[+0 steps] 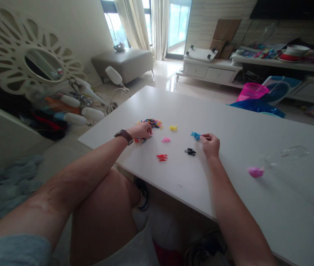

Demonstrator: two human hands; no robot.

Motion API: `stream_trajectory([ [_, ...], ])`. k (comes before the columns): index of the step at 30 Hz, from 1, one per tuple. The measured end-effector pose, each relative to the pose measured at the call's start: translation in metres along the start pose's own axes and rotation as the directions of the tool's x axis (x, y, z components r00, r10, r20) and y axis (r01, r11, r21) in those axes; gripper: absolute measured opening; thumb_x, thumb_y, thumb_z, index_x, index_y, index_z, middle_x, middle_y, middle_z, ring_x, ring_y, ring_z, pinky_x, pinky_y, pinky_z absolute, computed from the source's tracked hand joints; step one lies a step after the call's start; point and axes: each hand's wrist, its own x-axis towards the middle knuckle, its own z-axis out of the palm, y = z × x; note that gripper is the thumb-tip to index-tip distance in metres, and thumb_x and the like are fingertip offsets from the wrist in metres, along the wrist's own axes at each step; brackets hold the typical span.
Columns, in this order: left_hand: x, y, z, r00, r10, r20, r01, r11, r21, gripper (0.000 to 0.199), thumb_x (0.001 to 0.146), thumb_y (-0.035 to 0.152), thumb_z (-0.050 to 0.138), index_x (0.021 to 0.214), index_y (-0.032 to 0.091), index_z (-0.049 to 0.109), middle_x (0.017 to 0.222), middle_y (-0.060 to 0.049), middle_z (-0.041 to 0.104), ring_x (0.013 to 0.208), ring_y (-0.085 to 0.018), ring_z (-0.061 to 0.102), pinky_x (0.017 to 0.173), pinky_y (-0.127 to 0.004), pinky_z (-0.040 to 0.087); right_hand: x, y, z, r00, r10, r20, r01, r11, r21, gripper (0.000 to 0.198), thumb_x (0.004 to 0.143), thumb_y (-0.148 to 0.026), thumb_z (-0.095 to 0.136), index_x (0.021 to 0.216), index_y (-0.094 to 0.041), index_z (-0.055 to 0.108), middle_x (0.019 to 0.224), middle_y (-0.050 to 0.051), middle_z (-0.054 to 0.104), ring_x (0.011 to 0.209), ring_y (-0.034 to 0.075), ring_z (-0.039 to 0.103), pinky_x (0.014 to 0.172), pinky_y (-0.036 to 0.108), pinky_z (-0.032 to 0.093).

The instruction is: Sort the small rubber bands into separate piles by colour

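Note:
On the white table, my left hand reaches into the edge of a mixed pile of small coloured bands. Its fingers are pinched together; what they hold, if anything, is too small to name. A few loose bands lie partly hidden under this hand. My right hand is closed in a pinch at the right edge of a blue heap of bands, and its fingertips hide what is between them. Between the hands lie single-colour heaps: yellow bands, pink bands, red bands and black bands.
A small purple pouch-like object and a clear plastic container sit on the right of the table. Past the far edge stand a pink basket and a blue plastic item. A lamp with white shades is at the left.

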Motion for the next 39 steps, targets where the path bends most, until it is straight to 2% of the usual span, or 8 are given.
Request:
stream_trajectory([
  [7, 0.006, -0.003, 0.006, 0.995, -0.103, -0.015, 0.102, 0.993, -0.055, 0.012, 0.061, 0.018, 0.066, 0.074, 0.019, 0.068, 0.07, -0.004, 0.071, 0.06, -0.017, 0.063, 0.054, -0.023, 0.043, 0.0, 0.0, 0.001, 1.0, 0.004, 0.004, -0.004, 1.0, 0.009, 0.018, 0.07, -0.036, 0.065, 0.076, -0.02, 0.072, 0.074, 0.004, 0.069, 0.073, 0.022, 0.064, 0.073, 0.035, 0.05],
  [15, 0.002, 0.004, 0.001, 0.996, -0.084, 0.002, 0.084, 0.992, -0.096, 0.008, 0.066, 0.021, 0.065, 0.075, 0.02, 0.066, 0.066, -0.002, 0.067, 0.056, -0.016, 0.059, 0.052, -0.023, 0.041, 0.0, 0.0, 0.002, 1.0, -0.002, 0.005, 0.001, 1.0, 0.018, 0.019, 0.07, -0.036, 0.064, 0.076, -0.02, 0.072, 0.073, 0.004, 0.069, 0.072, 0.022, 0.064, 0.07, 0.034, 0.05],
  [19, -0.001, 0.009, -0.001, 0.998, 0.007, -0.062, -0.022, 0.971, -0.24, 0.016, 0.07, 0.027, 0.067, 0.083, 0.019, 0.068, 0.073, -0.002, 0.068, 0.061, -0.015, 0.058, 0.053, -0.024, 0.041, -0.001, -0.003, 0.001, 1.0, 0.013, 0.017, -0.013, 1.0, 0.026, 0.018, 0.069, -0.035, 0.064, 0.075, -0.02, 0.071, 0.072, 0.004, 0.069, 0.071, 0.022, 0.064, 0.069, 0.034, 0.05],
  [22, 0.001, 0.011, 0.001, 0.99, 0.119, -0.077, -0.138, 0.933, -0.332, 0.016, 0.07, 0.029, 0.068, 0.081, 0.017, 0.068, 0.077, -0.002, 0.07, 0.067, -0.014, 0.059, 0.056, -0.023, 0.042, -0.002, -0.006, 0.001, 1.0, 0.004, 0.022, -0.004, 1.0, 0.025, 0.018, 0.068, -0.035, 0.063, 0.075, -0.02, 0.071, 0.073, 0.004, 0.069, 0.072, 0.022, 0.064, 0.07, 0.034, 0.05],
  [28, 0.008, 0.019, 0.009, 0.959, 0.26, -0.112, -0.283, 0.897, -0.339, 0.017, 0.07, 0.032, 0.071, 0.076, 0.015, 0.07, 0.069, -0.001, 0.065, 0.066, -0.013, 0.057, 0.059, -0.023, 0.043, -0.003, -0.005, 0.001, 1.0, -0.015, 0.026, 0.015, 1.0, 0.021, 0.021, 0.069, -0.038, 0.066, 0.075, -0.019, 0.071, 0.075, 0.005, 0.07, 0.072, 0.022, 0.064, 0.071, 0.035, 0.051],
  [34, 0.009, 0.034, 0.013, 0.923, 0.373, -0.096, -0.385, 0.875, -0.294, 0.017, 0.075, 0.029, 0.07, 0.082, 0.014, 0.075, 0.077, -0.004, 0.073, 0.072, -0.015, 0.063, 0.065, -0.024, 0.046, -0.001, -0.002, 0.002, 1.0, -0.019, 0.024, 0.018, 1.0, 0.014, 0.021, 0.069, -0.038, 0.065, 0.075, -0.02, 0.072, 0.075, 0.005, 0.07, 0.071, 0.021, 0.064, 0.07, 0.034, 0.051],
  [39, 0.011, 0.039, 0.018, 0.907, 0.418, -0.051, -0.413, 0.858, -0.306, 0.02, 0.079, 0.025, 0.068, 0.09, 0.012, 0.078, 0.085, -0.008, 0.077, 0.078, -0.017, 0.068, 0.073, -0.026, 0.049, -0.001, -0.001, 0.002, 0.999, -0.02, 0.032, 0.019, 1.0, 0.018, 0.02, 0.07, -0.037, 0.064, 0.076, -0.019, 0.072, 0.075, 0.004, 0.07, 0.071, 0.021, 0.064, 0.071, 0.034, 0.05],
])
